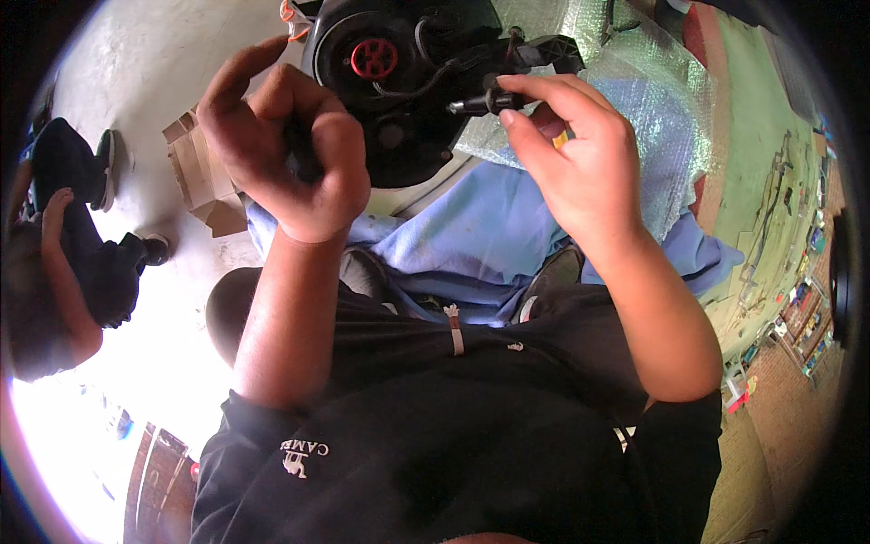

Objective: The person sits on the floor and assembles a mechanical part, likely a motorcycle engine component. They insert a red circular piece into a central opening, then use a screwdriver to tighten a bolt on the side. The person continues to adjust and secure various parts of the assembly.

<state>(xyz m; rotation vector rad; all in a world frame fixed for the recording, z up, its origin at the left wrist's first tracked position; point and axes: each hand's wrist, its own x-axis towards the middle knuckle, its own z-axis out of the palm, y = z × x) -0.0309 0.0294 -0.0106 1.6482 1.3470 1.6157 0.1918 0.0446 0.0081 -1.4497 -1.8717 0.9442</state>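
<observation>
While the right hand [587, 150] grips a small black cylindrical part with a silvery tip [475, 106] between thumb and fingers, its tip points to the left, and the part appears in front of the large black plastic housing [317, 56]. The left hand [261, 156] is bent, with its fingers curled beside the left edge of this housing; whether it holds something, I cannot tell, because the inside of the curl is dark.

On the housing sits a round red spoked piece [374, 59], and near it runs a thin black cable [421, 91]. Toward the person lies a crumpled light-blue cloth [462, 222]; to the right is clear bubble wrap [666, 118], to the left an opened brown cardboard box [201, 172].

In my judgement, the small part could slip if the fingertip hold becomes loose, and then disappear into the cloth folds. The cable could also be caught, if a finger passes carelessly under it.
</observation>
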